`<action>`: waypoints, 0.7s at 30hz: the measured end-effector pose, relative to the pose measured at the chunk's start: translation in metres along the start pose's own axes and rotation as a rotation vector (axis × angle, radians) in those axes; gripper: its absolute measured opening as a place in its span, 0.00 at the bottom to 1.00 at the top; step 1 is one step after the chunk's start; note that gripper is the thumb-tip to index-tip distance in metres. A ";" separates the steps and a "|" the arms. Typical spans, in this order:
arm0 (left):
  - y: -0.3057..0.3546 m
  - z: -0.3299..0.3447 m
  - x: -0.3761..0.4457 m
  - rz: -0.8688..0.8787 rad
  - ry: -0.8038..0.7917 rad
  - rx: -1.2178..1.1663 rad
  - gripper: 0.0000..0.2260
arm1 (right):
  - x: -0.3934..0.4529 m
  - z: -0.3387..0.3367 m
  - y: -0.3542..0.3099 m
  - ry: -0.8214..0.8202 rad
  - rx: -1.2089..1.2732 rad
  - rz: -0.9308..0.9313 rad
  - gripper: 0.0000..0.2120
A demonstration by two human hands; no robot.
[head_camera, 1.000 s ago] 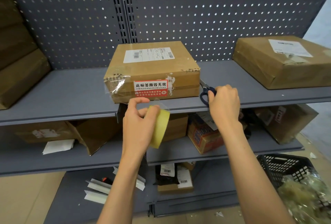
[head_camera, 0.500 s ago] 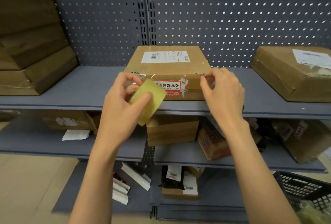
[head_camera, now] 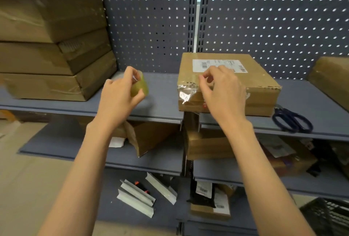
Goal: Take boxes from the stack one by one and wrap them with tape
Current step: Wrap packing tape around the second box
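Observation:
A flat cardboard box (head_camera: 262,86) with a white shipping label lies on the grey top shelf (head_camera: 160,101), clear tape crinkled over its front left corner. My right hand (head_camera: 222,92) hovers over that front edge with fingers curled, holding nothing that I can see. My left hand (head_camera: 119,96) grips a yellowish roll of tape (head_camera: 139,86) to the left of the box, above the shelf. A stack of brown boxes (head_camera: 52,50) stands at the left end of the shelf.
Blue-handled scissors (head_camera: 290,120) lie on the shelf right of the box. Another brown box (head_camera: 330,79) sits at the far right. Lower shelves hold opened boxes and parcels; grey brackets (head_camera: 139,196) lie on the bottom shelf. A black basket (head_camera: 326,217) is at the lower right.
The view swung left, showing the stack. My left hand moved the tape roll left, away from the box. My right hand left the scissors on the shelf and came over the box's front edge.

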State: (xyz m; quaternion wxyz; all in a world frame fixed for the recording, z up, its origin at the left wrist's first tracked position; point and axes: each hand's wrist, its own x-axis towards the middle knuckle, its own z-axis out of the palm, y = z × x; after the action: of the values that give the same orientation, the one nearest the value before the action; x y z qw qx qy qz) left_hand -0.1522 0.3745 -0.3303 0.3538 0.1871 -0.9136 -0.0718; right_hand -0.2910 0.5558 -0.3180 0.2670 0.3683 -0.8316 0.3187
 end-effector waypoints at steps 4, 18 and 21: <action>-0.031 0.023 0.010 0.075 -0.092 0.091 0.11 | -0.001 0.012 -0.010 0.023 -0.010 0.029 0.10; -0.051 0.046 0.016 0.093 -0.174 0.128 0.12 | -0.011 0.023 -0.008 0.112 0.043 0.151 0.12; -0.025 0.039 0.019 0.095 -0.105 -0.038 0.15 | -0.008 0.021 -0.007 0.112 0.078 0.135 0.14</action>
State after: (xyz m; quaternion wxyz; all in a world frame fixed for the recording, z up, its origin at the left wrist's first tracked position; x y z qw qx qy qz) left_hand -0.1841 0.3443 -0.3540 0.3118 0.1327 -0.9373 -0.0820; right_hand -0.2851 0.5402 -0.3351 0.2763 0.3031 -0.8253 0.3880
